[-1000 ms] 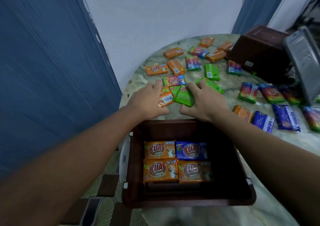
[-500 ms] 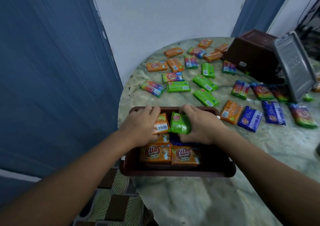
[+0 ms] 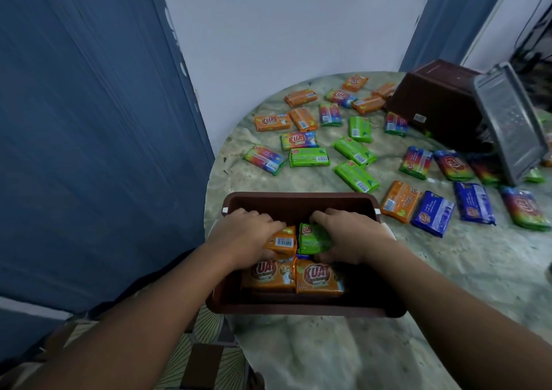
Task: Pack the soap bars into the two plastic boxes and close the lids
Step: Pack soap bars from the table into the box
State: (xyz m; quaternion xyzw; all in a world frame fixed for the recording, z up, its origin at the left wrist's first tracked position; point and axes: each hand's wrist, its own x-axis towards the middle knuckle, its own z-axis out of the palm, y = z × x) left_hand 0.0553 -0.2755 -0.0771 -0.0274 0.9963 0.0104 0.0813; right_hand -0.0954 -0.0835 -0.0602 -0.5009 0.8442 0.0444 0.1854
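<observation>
An open brown plastic box sits at the near edge of the round marble table. Inside it, my left hand grips an orange soap bar and my right hand grips a green soap bar, both held low over the box's back half. Two orange bars lie flat in the front row, with a blue bar mostly hidden under my hands. Several loose soap bars in orange, green, blue and rainbow wrappers are scattered across the table beyond the box.
A second brown box lies tipped at the back right, with a grey lid leaning against it. A blue door and white wall stand to the left and behind. Patterned floor shows below the table edge.
Both hands picked one bar each from the table, carried them back over the box and have lowered them inside. The view has tilted so the box looks nearer the table's middle.
</observation>
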